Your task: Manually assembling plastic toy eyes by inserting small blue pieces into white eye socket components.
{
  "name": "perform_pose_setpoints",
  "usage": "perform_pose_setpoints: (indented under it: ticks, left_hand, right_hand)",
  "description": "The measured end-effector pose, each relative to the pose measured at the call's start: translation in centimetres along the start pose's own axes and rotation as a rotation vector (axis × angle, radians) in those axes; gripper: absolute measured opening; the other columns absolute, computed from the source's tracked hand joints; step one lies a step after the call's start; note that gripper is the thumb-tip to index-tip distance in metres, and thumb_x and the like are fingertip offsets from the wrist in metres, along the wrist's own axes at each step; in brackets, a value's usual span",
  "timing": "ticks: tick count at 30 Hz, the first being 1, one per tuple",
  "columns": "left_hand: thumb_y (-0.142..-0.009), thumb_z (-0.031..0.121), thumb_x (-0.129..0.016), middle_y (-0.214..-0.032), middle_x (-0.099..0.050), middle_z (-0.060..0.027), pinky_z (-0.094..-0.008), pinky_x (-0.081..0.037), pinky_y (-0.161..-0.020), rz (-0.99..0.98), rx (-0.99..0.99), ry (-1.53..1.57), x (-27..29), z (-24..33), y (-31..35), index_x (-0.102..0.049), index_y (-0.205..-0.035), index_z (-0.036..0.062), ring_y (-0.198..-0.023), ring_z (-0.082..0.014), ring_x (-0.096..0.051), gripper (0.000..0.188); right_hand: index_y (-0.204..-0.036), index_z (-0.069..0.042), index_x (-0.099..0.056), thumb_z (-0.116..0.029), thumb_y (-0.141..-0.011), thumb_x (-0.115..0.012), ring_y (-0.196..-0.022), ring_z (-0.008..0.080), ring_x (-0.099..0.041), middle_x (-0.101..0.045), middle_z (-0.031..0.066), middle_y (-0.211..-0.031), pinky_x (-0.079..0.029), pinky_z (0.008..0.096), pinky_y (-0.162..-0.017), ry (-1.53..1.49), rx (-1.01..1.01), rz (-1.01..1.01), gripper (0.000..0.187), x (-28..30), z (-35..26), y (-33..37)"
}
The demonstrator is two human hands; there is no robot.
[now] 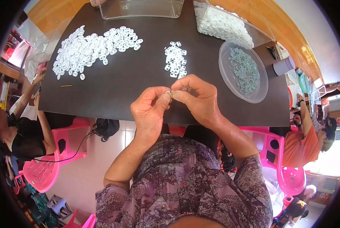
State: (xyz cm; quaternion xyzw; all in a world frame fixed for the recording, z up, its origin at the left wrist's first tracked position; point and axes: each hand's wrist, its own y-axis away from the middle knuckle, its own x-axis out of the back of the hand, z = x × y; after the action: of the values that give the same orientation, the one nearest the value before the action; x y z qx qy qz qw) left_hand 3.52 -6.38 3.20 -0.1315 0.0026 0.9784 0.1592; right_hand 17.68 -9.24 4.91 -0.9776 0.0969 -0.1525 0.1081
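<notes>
My left hand (pixel 150 112) is closed, pinching a small white piece (pixel 168 92) between thumb and forefinger just above the table's near edge. Against it my right hand (pixel 199 99) makes a pinch of its own, its fingertips meeting the left ones; whatever tiny part sits in them is too small to name. Just beyond the hands lies a small heap of white squarish plastic pieces (pixel 175 60). To the right, a round clear plastic tray (pixel 224 78) holds many small blue-grey parts (pixel 246 72). A broad spread of white oval pieces (pixel 97 47) covers the far left.
The dark brown table (pixel 139 81) bears a clear box (pixel 139 9) at the back and another clear box full of white pieces (pixel 225 26) at the back right. A thin yellowish stick (pixel 66 86) lies left; a lilac cup (pixel 284 66) stands right. People sit on both sides.
</notes>
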Motion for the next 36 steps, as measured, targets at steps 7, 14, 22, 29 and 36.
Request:
perform_pose_setpoints:
  ticks: [7,14,22,29,36]
  left_hand:
    - [-0.085,0.001,-0.059,-0.077,-0.057,-0.0009,-0.019,-0.042,-0.059,0.049,0.023,0.087,0.0,0.4,-0.2,-0.062,-0.091,-0.0045,-0.066,-0.0056,-0.05,0.008]
    - [-0.087,0.006,-0.06,-0.076,-0.059,-0.0009,-0.0178,-0.041,-0.056,0.115,-0.236,-0.272,0.2,-1.0,-0.3,-0.063,-0.093,-0.0035,-0.063,-0.0049,-0.049,0.012]
    - [-0.086,0.007,-0.06,-0.075,-0.06,-0.0007,-0.0176,-0.041,-0.054,0.134,-0.088,-0.209,1.0,-0.2,-1.3,-0.063,-0.093,-0.0034,-0.061,-0.0049,-0.05,0.012]
    - [-0.085,0.004,-0.06,-0.076,-0.061,-0.0022,-0.0169,-0.041,-0.053,0.126,0.053,0.081,2.0,0.5,-2.0,-0.063,-0.094,-0.0027,-0.062,-0.0049,-0.051,0.011]
    - [-0.086,0.007,-0.061,-0.076,-0.062,-0.0039,-0.0188,-0.042,-0.054,0.147,0.033,0.127,3.7,-0.5,-2.5,-0.063,-0.094,-0.003,-0.061,-0.0069,-0.053,0.013]
  right_hand:
    - [-0.085,0.0,-0.06,0.002,-0.081,-0.058,-0.073,0.0094,-0.053,-0.056,0.0034,-0.079,-0.044,0.0244,-0.066,0.107,0.13,-0.007,0.005,-0.5,0.7,-0.4]
    - [-0.084,0.001,-0.056,0.002,-0.082,-0.057,-0.071,0.0117,-0.053,-0.056,0.0055,-0.076,-0.044,0.0253,-0.065,0.169,0.177,-0.007,0.003,-1.6,1.3,-0.8]
    - [-0.086,0.001,-0.057,-0.001,-0.084,-0.055,-0.071,0.0103,-0.053,-0.058,0.0049,-0.076,-0.044,0.0245,-0.065,0.151,0.109,-0.054,0.004,-2.0,1.1,-2.0]
    - [-0.093,0.002,-0.061,-0.005,-0.086,-0.051,-0.075,0.0095,-0.055,-0.063,0.0042,-0.081,-0.046,0.0241,-0.069,-0.045,-0.071,-0.118,0.014,-1.6,0.6,-3.3]
    - [-0.09,0.002,-0.062,-0.003,-0.083,-0.054,-0.073,0.0078,-0.055,-0.064,0.005,-0.081,-0.046,0.0242,-0.067,0.14,0.007,-0.066,0.013,-1.9,1.6,-8.2]
